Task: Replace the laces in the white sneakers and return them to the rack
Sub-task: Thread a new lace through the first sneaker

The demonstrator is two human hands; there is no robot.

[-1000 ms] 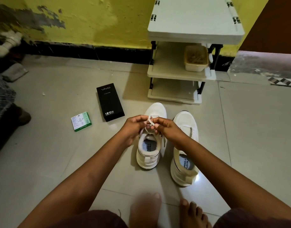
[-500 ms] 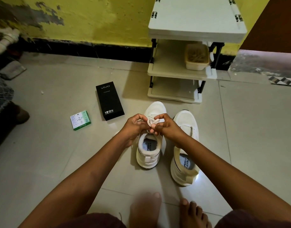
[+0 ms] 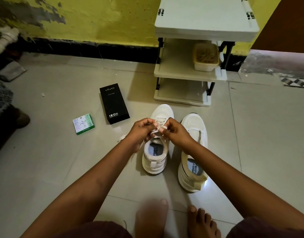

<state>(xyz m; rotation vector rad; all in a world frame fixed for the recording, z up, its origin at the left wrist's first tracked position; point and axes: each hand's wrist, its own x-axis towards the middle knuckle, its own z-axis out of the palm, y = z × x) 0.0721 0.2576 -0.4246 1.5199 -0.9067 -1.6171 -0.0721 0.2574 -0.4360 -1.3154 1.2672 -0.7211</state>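
Note:
Two white sneakers stand side by side on the tiled floor, toes pointing at the rack. Above the tongue of the left sneaker [image 3: 156,155], my left hand [image 3: 140,131] and my right hand [image 3: 175,131] each pinch a strand of its white lace [image 3: 157,129]. A loose end of that lace trails on the floor by my left wrist. The right sneaker [image 3: 194,152] stands untouched beside my right forearm. The white shoe rack [image 3: 190,74] stands just beyond the shoes, against the yellow wall.
A black phone box [image 3: 114,103] and a small green-and-white box [image 3: 83,124] lie on the floor to the left. A beige tub [image 3: 206,57] sits on the rack's middle shelf. My bare feet [image 3: 202,222] are at the bottom edge. Dark furniture borders the far left.
My hands have shifted slightly along the left sneaker's lace and pulled a little apart, still pinching it. The sneakers have not moved.

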